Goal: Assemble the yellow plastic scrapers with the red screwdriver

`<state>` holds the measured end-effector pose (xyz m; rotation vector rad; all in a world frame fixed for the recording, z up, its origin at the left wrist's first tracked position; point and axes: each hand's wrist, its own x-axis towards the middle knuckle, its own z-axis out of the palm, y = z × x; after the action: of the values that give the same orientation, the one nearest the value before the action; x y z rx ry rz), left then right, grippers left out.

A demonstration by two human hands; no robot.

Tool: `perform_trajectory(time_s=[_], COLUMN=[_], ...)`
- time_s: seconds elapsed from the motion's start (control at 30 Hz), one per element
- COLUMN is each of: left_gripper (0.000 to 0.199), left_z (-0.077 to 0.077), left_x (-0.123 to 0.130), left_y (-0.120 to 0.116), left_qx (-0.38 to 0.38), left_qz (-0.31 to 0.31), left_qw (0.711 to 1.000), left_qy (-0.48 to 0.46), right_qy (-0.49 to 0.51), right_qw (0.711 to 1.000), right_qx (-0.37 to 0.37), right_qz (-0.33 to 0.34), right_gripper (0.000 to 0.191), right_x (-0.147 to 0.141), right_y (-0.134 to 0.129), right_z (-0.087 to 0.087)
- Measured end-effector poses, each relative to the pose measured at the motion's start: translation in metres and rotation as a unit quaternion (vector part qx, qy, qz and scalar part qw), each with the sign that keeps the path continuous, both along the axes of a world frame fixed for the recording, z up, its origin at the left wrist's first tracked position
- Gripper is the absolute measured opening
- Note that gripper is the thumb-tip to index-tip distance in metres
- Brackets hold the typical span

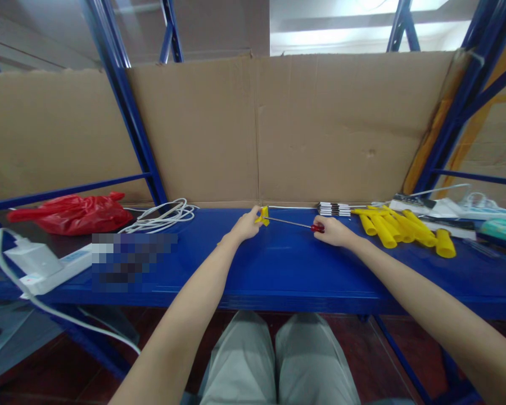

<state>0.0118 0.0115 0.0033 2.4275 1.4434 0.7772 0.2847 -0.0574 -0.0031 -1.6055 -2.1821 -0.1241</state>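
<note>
Near the back of the blue shelf point(278, 270), my left hand point(248, 223) is closed on a small yellow piece point(265, 216). My right hand point(331, 230) grips the red handle of a screwdriver point(290, 223). The screwdriver's thin metal shaft points left, and its tip meets the yellow piece; whether it is inside or only touching cannot be made out. Several yellow tubes point(383, 229) lie to the right of my right hand. Behind that hand sits a stack of small white and dark pieces point(334, 209).
At the left are a red plastic bag point(84, 214), a coiled white cable point(168, 216) and a white power strip point(63, 271) with a charger. Cardboard point(320, 129) stands behind the shelf, between blue posts. Another power strip point(484, 210) lies at the right.
</note>
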Motion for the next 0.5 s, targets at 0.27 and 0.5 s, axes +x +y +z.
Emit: perform_trajectory(time_s=[0.27,0.5], left_gripper=[0.032,0.032], left_z=[0.0012,0.0015], left_x=[-0.0016,-0.0026], left_y=[0.0019,0.0028], left_qx=[-0.041,-0.047], left_qz=[-0.009,-0.009], left_qw=[0.998,0.997], left_qy=[-0.051,-0.062], right_qy=[0.010,0.020], right_qw=[1.000,1.000], right_qx=[-0.010,-0.013], right_qz=[-0.004,-0.012], right_gripper=[0.008,0.008], right_x=[0.0039,0.0046], right_y=[-0.0011,-0.0008], right_z=[0.0014,0.0014])
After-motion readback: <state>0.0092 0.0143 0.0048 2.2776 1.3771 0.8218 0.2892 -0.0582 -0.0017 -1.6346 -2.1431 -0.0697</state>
